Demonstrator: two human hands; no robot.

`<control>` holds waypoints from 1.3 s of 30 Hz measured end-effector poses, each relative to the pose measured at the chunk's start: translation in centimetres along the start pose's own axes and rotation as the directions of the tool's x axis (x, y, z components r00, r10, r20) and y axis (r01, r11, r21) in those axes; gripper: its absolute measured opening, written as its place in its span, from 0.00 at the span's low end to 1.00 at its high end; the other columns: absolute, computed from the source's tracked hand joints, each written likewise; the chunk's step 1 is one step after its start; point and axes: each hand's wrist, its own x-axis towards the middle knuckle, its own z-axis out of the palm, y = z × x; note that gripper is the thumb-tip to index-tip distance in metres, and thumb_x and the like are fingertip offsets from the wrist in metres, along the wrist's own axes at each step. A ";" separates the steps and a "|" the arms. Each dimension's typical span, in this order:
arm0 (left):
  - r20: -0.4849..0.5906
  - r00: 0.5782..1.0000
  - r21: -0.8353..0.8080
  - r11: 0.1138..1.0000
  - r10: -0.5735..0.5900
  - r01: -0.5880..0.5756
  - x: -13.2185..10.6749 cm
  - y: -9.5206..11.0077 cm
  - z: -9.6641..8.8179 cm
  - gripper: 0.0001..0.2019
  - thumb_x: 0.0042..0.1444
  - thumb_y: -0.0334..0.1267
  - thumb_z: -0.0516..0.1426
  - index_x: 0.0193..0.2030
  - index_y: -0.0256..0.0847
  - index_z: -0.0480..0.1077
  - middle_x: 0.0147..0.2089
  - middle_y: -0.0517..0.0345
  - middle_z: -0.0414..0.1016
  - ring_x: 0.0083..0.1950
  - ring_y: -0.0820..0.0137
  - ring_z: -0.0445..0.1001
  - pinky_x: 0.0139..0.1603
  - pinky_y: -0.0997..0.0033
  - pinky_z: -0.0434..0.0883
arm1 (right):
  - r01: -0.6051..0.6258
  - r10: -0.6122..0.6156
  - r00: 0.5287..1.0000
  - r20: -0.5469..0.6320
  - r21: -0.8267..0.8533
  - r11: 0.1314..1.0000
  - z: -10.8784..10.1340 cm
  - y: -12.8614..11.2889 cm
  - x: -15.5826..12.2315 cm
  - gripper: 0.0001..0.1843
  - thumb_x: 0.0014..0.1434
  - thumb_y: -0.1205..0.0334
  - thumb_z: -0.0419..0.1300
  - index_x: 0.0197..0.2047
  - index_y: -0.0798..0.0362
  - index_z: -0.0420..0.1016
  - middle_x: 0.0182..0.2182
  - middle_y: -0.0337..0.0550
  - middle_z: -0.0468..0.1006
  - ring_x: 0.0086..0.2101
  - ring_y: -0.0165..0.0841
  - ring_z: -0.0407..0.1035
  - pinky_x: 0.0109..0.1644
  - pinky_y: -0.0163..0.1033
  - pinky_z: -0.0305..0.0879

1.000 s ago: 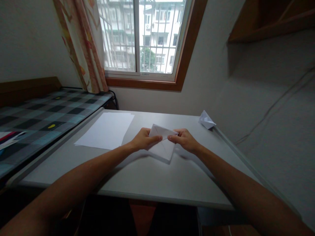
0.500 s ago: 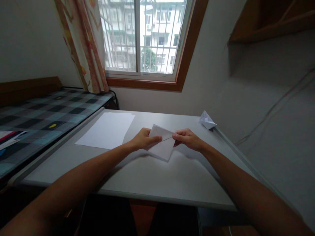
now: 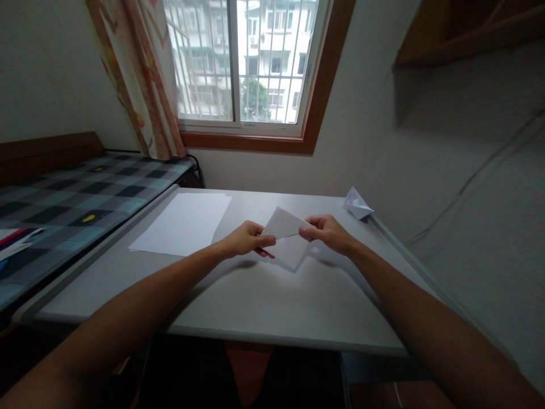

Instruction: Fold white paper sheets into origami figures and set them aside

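Observation:
A folded white paper (image 3: 286,238), diamond-shaped with creases, hangs a little above the grey table (image 3: 264,301) between both my hands. My left hand (image 3: 244,238) pinches its left corner, fingers closed on it. My right hand (image 3: 326,232) pinches its right corner, thumb and fingers pressed together on the paper. The paper's upper flap tilts up toward the window.
A flat white sheet stack (image 3: 183,222) lies on the table's left part. A small folded paper boat (image 3: 356,204) sits at the far right corner by the wall. A checked bed cover (image 3: 72,210) adjoins the table on the left. A window and curtain (image 3: 140,79) stand behind.
The folded paper was lying on the table under my fingers; now both hands have lifted it off the surface and its top flap has opened upward.

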 end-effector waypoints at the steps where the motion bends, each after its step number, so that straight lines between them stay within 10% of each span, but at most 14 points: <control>1: 0.004 1.000 -0.008 1.000 -0.011 0.011 0.0 -0.1 0.0 0.21 0.46 0.50 0.65 0.34 0.28 0.74 0.34 0.48 0.78 0.33 0.67 0.79 0.33 0.74 0.73 | 0.000 0.000 1.000 -0.010 -0.027 1.000 0.0 -0.2 -0.1 0.16 0.44 0.53 0.68 0.28 0.58 0.76 0.22 0.38 0.73 0.23 0.26 0.65 0.27 0.32 0.62; 24: 0.153 0.987 -0.024 0.999 0.045 -0.041 -0.2 -0.2 -0.9 0.19 0.47 0.49 0.64 0.32 0.31 0.69 0.35 0.49 0.77 0.40 0.64 0.79 0.39 0.72 0.73 | -0.040 0.042 0.998 -0.037 0.056 0.998 -0.7 0.4 0.2 0.18 0.39 0.51 0.70 0.25 0.58 0.74 0.20 0.38 0.72 0.22 0.26 0.63 0.27 0.34 0.61; 29: 0.009 0.983 0.155 0.971 0.185 -0.184 0.2 -0.3 -1.2 0.16 0.54 0.48 0.59 0.36 0.33 0.71 0.35 0.53 0.76 0.37 0.71 0.76 0.40 0.70 0.73 | 0.014 -0.014 0.999 -0.045 -0.001 1.000 -0.4 0.1 0.1 0.18 0.43 0.50 0.68 0.29 0.57 0.75 0.24 0.41 0.75 0.25 0.30 0.68 0.32 0.37 0.66; 33: -0.180 0.855 0.500 0.794 0.487 -0.347 0.2 0.3 -1.2 0.13 0.60 0.41 0.54 0.44 0.35 0.73 0.40 0.51 0.77 0.41 0.68 0.74 0.45 0.65 0.71 | 0.259 -0.310 0.931 -0.194 -0.249 0.933 0.6 -0.4 0.1 0.13 0.52 0.52 0.64 0.35 0.53 0.78 0.36 0.47 0.79 0.38 0.37 0.72 0.44 0.45 0.67; 36: -0.072 0.766 0.739 0.550 0.639 -0.389 0.1 0.3 -2.0 0.13 0.61 0.35 0.52 0.49 0.41 0.73 0.52 0.50 0.74 0.53 0.65 0.70 0.56 0.59 0.65 | 0.362 -0.509 0.843 -0.175 -0.516 0.776 0.9 0.2 0.3 0.08 0.55 0.58 0.62 0.39 0.48 0.79 0.46 0.46 0.77 0.47 0.40 0.68 0.54 0.51 0.61; 39: 0.073 0.805 0.863 0.368 0.589 -0.348 0.3 -0.4 -2.9 0.14 0.61 0.33 0.51 0.51 0.45 0.73 0.57 0.50 0.70 0.57 0.64 0.67 0.57 0.56 0.64 | 0.393 -0.540 0.841 -0.006 -0.679 0.620 0.5 1.8 0.8 0.08 0.56 0.63 0.61 0.39 0.45 0.80 0.48 0.46 0.76 0.49 0.41 0.67 0.55 0.53 0.60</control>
